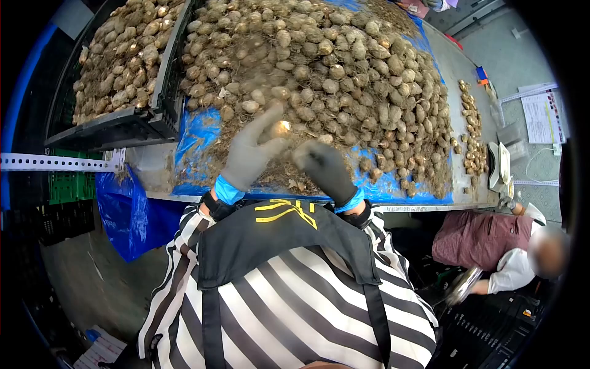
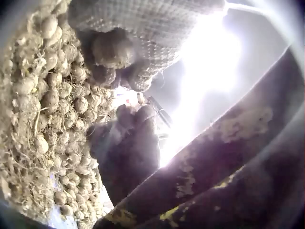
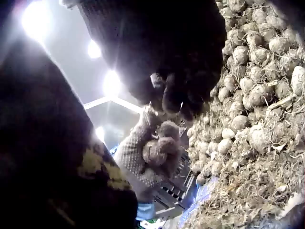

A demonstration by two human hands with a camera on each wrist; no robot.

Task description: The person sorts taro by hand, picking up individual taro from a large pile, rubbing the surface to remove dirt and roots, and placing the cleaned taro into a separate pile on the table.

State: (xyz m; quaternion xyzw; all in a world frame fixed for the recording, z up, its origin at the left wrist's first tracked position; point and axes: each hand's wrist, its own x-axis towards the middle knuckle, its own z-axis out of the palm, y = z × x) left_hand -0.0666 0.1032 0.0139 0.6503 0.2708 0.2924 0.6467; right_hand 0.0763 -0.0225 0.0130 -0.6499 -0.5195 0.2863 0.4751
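Observation:
A big heap of brown, rooty bulbs [image 1: 344, 80] lies on a blue sheet [image 1: 195, 144] on the table. My left hand [image 1: 252, 150], in a grey knit glove, is raised at the heap's near edge and grips bulbs [image 1: 281, 128] in its curled fingers. The left wrist view shows those bulbs [image 2: 112, 47] tucked in its palm, and the right wrist view shows them [image 3: 156, 150] too. My right hand [image 1: 324, 167], in a dark glove, is close beside it. Its fingertips [image 3: 174, 98] are curled together and seem to pinch a small bit [image 2: 140, 98] of bulb.
A black crate [image 1: 117, 126] full of more bulbs stands at the left end of the table. A line of sorted bulbs [image 1: 472, 132] runs along the right side. Another person [image 1: 491, 240] crouches low at the right, by dark crates [image 1: 491, 332]. Blue plastic [image 1: 126, 212] hangs under the table.

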